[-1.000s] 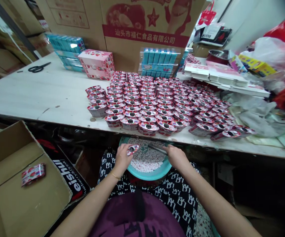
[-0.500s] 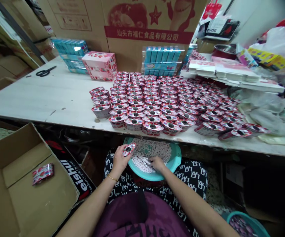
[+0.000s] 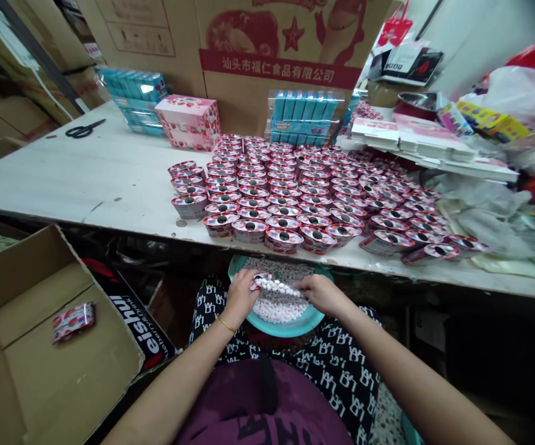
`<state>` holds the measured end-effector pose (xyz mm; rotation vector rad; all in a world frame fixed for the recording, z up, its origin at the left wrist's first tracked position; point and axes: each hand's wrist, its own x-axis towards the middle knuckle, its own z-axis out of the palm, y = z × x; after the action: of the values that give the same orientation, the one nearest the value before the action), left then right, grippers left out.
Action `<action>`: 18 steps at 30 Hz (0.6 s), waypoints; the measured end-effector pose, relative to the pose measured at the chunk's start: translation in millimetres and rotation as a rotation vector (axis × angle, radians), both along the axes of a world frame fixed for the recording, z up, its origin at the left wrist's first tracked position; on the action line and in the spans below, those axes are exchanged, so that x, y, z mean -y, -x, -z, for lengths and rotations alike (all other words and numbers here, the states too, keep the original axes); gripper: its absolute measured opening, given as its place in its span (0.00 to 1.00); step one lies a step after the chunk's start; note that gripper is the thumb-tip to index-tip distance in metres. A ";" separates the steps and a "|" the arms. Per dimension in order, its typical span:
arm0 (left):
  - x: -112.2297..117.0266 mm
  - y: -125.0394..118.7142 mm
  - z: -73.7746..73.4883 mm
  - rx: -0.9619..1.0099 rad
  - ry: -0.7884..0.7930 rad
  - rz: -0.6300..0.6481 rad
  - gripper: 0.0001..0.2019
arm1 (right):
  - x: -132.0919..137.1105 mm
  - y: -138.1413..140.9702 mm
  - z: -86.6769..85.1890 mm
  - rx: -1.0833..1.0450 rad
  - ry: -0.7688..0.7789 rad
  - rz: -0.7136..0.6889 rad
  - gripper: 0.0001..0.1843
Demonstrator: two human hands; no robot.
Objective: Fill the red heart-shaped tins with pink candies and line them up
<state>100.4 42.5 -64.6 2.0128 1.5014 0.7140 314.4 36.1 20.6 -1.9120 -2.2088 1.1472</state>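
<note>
My left hand (image 3: 242, 293) is closed round a small red-and-white printed carton (image 3: 262, 277), tilted above a turquoise basin (image 3: 311, 322) on my lap. My right hand (image 3: 320, 293) pinches the right end of a strand of white bead-like pieces (image 3: 279, 286), whose left end meets the carton. Whether the beads are threaded or lie on something thin, I cannot tell. Many loose white beads (image 3: 277, 311) fill the basin below. On the table stand rows of similar oval cartons (image 3: 283, 240), each with a dark hole in its top.
The white table's front edge (image 3: 123, 230) runs just beyond the basin. An open cardboard box (image 3: 105, 364) at left holds a printed packet (image 3: 73, 321). Black scissors (image 3: 85, 128), a pink strawberry box (image 3: 188, 122), blue packs (image 3: 302, 117) and stacked flat cards (image 3: 429, 145) lie farther back.
My right hand has risen out of the beads, bringing up the strand, and moved right. My left hand has turned the carton toward it, and the strand now reaches between both hands.
</note>
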 end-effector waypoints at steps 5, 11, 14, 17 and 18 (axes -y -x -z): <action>4.8 -4.0 -1.0 -0.037 0.034 0.048 0.18 | -8.2 24.2 -29.8 0.419 -0.034 -0.195 0.19; 3.3 -1.1 5.0 0.001 0.028 0.026 0.18 | -7.3 14.7 -27.2 0.359 -0.036 -0.177 0.20; 2.4 8.8 1.9 0.060 0.004 -0.013 0.16 | 0.6 -5.0 -15.9 0.215 -0.072 -0.148 0.21; 4.2 24.1 -6.7 0.097 -0.031 0.012 0.16 | 11.1 -18.1 2.6 0.162 -0.122 -0.086 0.21; 5.2 28.4 -10.1 0.064 -0.039 0.058 0.17 | 14.2 -19.0 9.7 0.201 -0.132 -0.063 0.21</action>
<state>72.0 37.4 -54.4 2.0336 1.3971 0.7821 333.3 21.9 10.9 -1.9961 -2.3924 0.8226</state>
